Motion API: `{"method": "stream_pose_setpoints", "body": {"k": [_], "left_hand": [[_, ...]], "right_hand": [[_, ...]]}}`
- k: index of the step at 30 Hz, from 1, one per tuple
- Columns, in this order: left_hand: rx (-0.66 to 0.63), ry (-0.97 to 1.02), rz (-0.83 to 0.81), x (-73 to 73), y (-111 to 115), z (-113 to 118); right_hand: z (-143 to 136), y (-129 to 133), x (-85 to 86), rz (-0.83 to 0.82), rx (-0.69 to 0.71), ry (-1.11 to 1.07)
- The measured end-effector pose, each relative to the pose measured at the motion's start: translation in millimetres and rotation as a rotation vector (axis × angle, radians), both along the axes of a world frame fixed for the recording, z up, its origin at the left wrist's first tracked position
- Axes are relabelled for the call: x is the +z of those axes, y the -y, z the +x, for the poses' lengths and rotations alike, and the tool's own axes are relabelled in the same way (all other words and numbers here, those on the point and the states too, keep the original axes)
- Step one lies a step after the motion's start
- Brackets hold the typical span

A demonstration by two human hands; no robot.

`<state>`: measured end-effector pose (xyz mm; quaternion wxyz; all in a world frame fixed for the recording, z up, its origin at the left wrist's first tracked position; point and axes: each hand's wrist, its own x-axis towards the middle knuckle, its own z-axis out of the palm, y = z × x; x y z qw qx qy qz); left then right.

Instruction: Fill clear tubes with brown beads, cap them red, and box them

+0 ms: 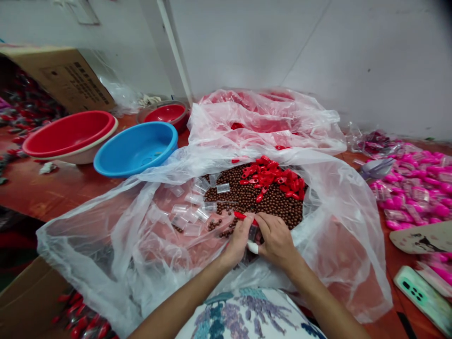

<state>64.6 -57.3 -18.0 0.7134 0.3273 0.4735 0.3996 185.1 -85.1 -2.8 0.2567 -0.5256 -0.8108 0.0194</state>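
Both hands meet over a clear plastic sheet point(134, 226) spread on the red table. My left hand point(239, 241) is closed round one side of a small clear container with a red cap point(240, 215). Around the other side of it wrap the fingers of my right hand point(276, 235). A white piece point(252, 247) pokes out beneath my fingers. Just beyond lie brown beads point(240, 193), with a pile of red caps point(268, 176) on top. Clear plastic pieces point(192, 214) are scattered to the left of the beads.
A blue basin point(136, 148) and a red basin point(70, 134) stand at the left, near a cardboard box point(67, 77). Behind is a plastic bag point(261, 117) of red items. Pink items point(416, 183) and a phone point(423, 296) lie at the right.
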Motion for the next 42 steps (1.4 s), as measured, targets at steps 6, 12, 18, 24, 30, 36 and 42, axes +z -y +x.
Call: {"method": "stream_pose_setpoints", "body": {"k": [6,12,18,24,30,36,42], "left_hand": [[-0.057,0.05,-0.032,0.7,-5,-9],[-0.181,0.332,-0.067,12.6,-12,-19],[-0.264,0.273,-0.042,9.2,-9,-21],[-0.41,0.056,0.029,17.8,-8,-22],[-0.408,0.037,0.003,12.7,-6,-23],[-0.305,0.47,-0.162,14.0,-9,-25],[-0.312,0.541,-0.161,33.5,-10,-25]], "right_hand": [[31,-15,-0.1,-0.233,0.043,0.0],[65,-39,-18.6,-0.208,-0.182,0.104],[56,-36,-12.6,-0.17,-0.213,0.016],[35,-18,12.8,-0.232,0.014,-0.407],[34,-10,22.8,-0.184,0.18,-0.135],[23,-1,8.5,-0.033,0.164,0.022],[16,4,3.7,-0.036,0.023,-0.1]]}}
